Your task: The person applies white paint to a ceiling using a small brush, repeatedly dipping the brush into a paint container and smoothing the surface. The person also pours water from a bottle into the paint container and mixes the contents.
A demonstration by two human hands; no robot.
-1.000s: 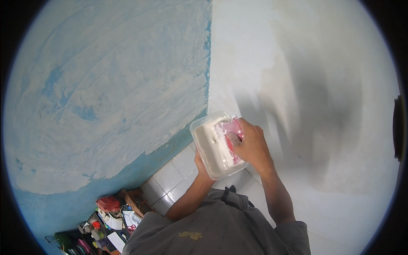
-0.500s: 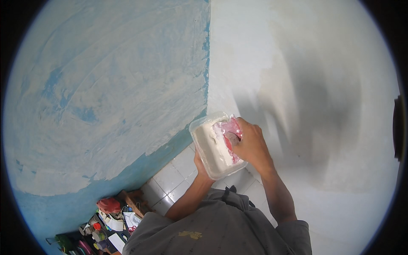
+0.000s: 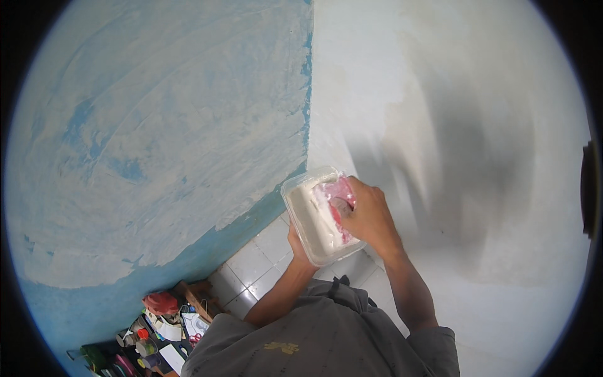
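Note:
A clear plastic tub (image 3: 321, 257) with rounded corners is tilted in front of my chest. My left hand (image 3: 299, 247) supports it from the near left side; most of those fingers are hidden behind and under it. White paste, like wall putty (image 3: 312, 212), lies inside. My right hand (image 3: 373, 217) is closed on a pink putty spreader (image 3: 341, 188), smeared with white. The spreader lies over the right half of the tub, against the paste.
Ahead on the left is a blue wall (image 3: 157, 138) coated with patchy whitish filler. A white wall (image 3: 358, 75) meets it at the corner. Below are white floor tiles (image 3: 251, 264). At lower left stands a dark surface with jars, papers and a red cloth (image 3: 161, 304).
My right hand and the spreader have shifted very slightly left and down over the paste. The tub and my left hand have barely moved.

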